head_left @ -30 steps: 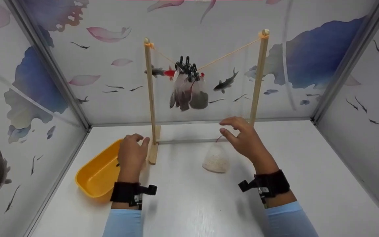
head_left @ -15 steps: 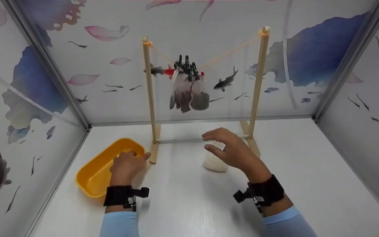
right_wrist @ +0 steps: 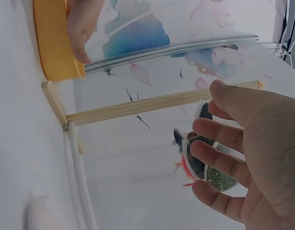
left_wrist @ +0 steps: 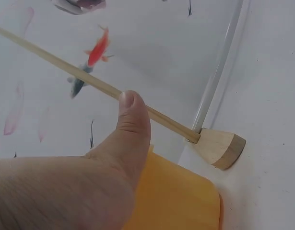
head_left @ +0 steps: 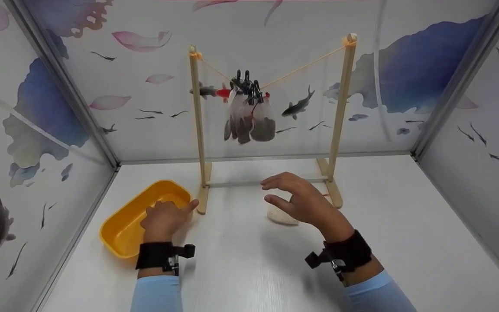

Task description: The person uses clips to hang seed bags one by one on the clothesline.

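Observation:
In the head view my left hand (head_left: 166,220) reaches over the yellow tub (head_left: 119,234). Its fingers dip inside out of sight, so I cannot see what they touch; the thumb points out past the rim. My right hand (head_left: 303,203) hovers with fingers spread and relaxed, holding nothing. Partly hidden under it, a small pouch of pale grains (head_left: 282,215) lies on the table. Several filled pouches (head_left: 251,123) hang bunched from black clips (head_left: 248,89) on an orange string (head_left: 308,67); green contents (right_wrist: 219,179) show in one in the right wrist view.
The string sags between two wooden posts (head_left: 339,108) on flat wooden feet (head_left: 203,200), joined by a white rod (head_left: 236,184). The tub stands close beside the left foot. Printed panels (head_left: 158,130) enclose the white table (head_left: 241,264) at the back and sides.
My left hand has gone down and slightly left into the tub. The right hand has moved left and lower, covering more of the pouch on the table. The hanging pouches stay put.

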